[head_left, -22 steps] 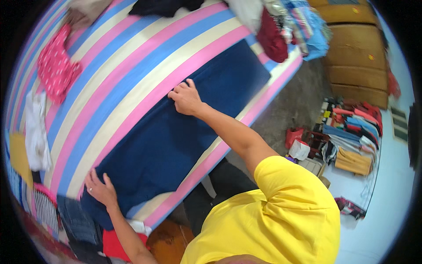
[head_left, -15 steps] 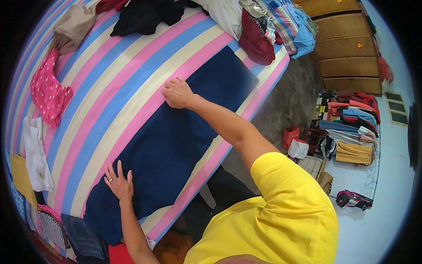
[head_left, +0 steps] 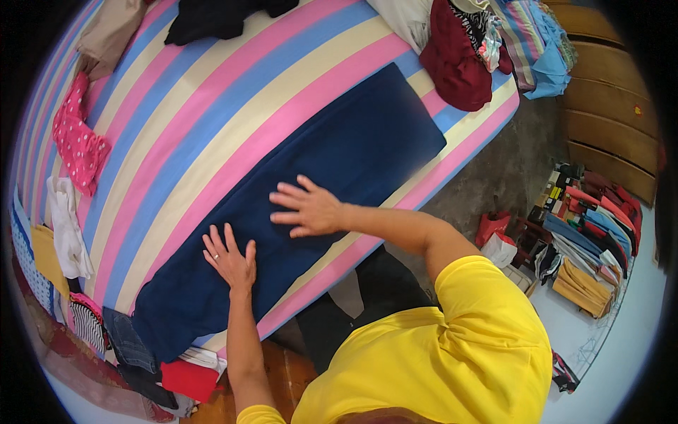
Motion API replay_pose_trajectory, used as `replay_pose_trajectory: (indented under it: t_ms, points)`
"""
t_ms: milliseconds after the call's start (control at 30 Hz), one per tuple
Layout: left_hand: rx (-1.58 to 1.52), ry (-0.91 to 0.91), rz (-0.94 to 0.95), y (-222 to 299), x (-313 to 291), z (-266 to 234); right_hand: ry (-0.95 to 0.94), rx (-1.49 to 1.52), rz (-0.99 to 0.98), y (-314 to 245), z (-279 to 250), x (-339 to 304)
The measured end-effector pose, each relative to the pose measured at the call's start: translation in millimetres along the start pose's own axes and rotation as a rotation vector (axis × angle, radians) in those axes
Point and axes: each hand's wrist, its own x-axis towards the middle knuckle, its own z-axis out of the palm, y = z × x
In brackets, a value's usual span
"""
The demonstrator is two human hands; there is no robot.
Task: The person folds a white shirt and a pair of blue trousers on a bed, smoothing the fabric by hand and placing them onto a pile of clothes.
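Note:
A long navy-blue folded garment lies flat, stretched slantwise across a bed with a striped sheet. On its middle rests my right hand, palm down with the fingers spread. My left hand, a ring on one finger, lies flat near the garment's left edge, fingers apart. Neither hand grips the cloth. The garment's lower left end reaches a pair of blue jeans and a red cloth. Which kind of garment it is, I cannot make out.
Along the bed's far side lie a black garment and a maroon one. A pink dotted cloth, a white cloth and a yellow one sit at left. To the right, wooden drawers and a rack of clothes.
My right hand has drawn back from the garment's far edge to its middle, its fingers now spread. My left hand has shifted slightly right and up. The view has turned a little.

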Motion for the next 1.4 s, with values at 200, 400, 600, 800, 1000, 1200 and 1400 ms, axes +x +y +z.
replay_pose_trajectory:
  t_ms: [200, 400, 600, 800, 1000, 1200, 1400]
  points:
    - [0.181, -0.075, -0.218, 16.3, 20.8, 28.5, 0.227, -0.464, 0.405, 214.8, -119.6, -38.7]
    - [0.174, -0.181, -0.252, 14.1, 19.9, 21.2, 0.623, -0.163, 0.708, 261.0, -183.8, -109.1]
    - [0.146, 0.016, -0.161, 72.5, 42.8, -0.3, 0.112, -0.138, 0.253, 139.6, -122.3, -106.4]
    - [0.006, -0.216, 0.101, 157.6, 57.5, 21.7, 0.167, -0.335, 0.334, 207.7, -124.6, -85.5]
    - [-0.096, 0.001, 0.049, 165.7, 77.4, 10.3, 0.505, -0.133, 0.646, 250.5, -174.8, -112.0]
    - [-0.151, 0.184, 0.032, 179.9, 157.5, 9.9, 0.537, -0.180, 0.591, 221.7, -150.4, -111.6]
    - [-0.348, 0.038, 0.080, 181.6, 189.8, 3.7, 0.409, -0.102, 0.634, 249.5, -162.1, -71.8]
